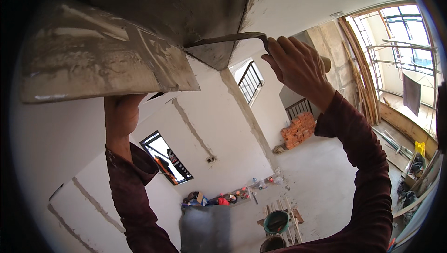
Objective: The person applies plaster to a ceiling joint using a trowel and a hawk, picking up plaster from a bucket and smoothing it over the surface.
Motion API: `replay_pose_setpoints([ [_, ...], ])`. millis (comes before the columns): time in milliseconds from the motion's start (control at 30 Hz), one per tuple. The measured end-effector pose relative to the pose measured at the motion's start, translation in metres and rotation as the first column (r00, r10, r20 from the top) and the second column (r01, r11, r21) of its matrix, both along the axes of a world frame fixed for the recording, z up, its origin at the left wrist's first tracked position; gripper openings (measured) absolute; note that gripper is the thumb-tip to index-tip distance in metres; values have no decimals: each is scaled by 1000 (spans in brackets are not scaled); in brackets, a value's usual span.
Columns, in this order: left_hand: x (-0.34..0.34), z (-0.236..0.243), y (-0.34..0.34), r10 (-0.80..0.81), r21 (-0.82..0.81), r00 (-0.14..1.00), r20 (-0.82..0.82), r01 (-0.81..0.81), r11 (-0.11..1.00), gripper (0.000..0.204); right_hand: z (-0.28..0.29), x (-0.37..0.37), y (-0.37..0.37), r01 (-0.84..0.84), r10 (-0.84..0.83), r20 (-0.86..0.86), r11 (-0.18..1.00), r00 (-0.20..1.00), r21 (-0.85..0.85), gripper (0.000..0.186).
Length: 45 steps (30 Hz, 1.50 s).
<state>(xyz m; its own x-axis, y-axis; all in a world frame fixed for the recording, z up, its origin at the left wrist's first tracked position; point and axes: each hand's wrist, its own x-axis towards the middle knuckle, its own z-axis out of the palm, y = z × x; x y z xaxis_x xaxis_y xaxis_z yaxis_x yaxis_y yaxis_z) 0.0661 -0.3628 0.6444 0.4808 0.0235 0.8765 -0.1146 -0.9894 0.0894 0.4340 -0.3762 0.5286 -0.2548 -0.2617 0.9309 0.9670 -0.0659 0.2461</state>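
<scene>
My left hand [125,113] is raised under a plasterer's hawk [100,62], a flat board smeared with grey mortar, and bears it from below; the board hides most of the fingers. My right hand [300,69] is closed round the handle of a trowel [226,38]. The trowel's thin blade is seen nearly edge-on, reaching left to the hawk's right edge. Close above both tools is a grey, rendered beam or ceiling edge [153,1], its surface dark and smooth. Whether the blade touches the render or the hawk, I cannot tell.
Far below lie a pale floor [307,178], a stack of orange bricks [298,131] and a green bucket [276,222] beside wooden slats. Scaffolding [400,62] and long planks [358,76] stand at the right. Assorted items [223,201] line the far wall's foot.
</scene>
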Motion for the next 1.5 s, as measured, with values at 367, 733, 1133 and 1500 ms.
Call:
replay_pose_setpoints([
  [367,18,-3,-14,26,53,999,21,-27,998,38,29,-14,-120,88,-89,55,996,994,16,23],
  [733,21,-1,-17,-3,-2,999,-42,3,1000,36,5,-11,-124,-418,418,110,908,902,-21,13],
  [1133,-7,4,7,115,78,993,35,-118,990,44,27,-31,8,-577,582,41,811,812,-94,19],
  [1500,-38,11,18,25,41,995,-95,-21,999,52,7,-23,101,-552,552,-13,832,834,-51,17],
])
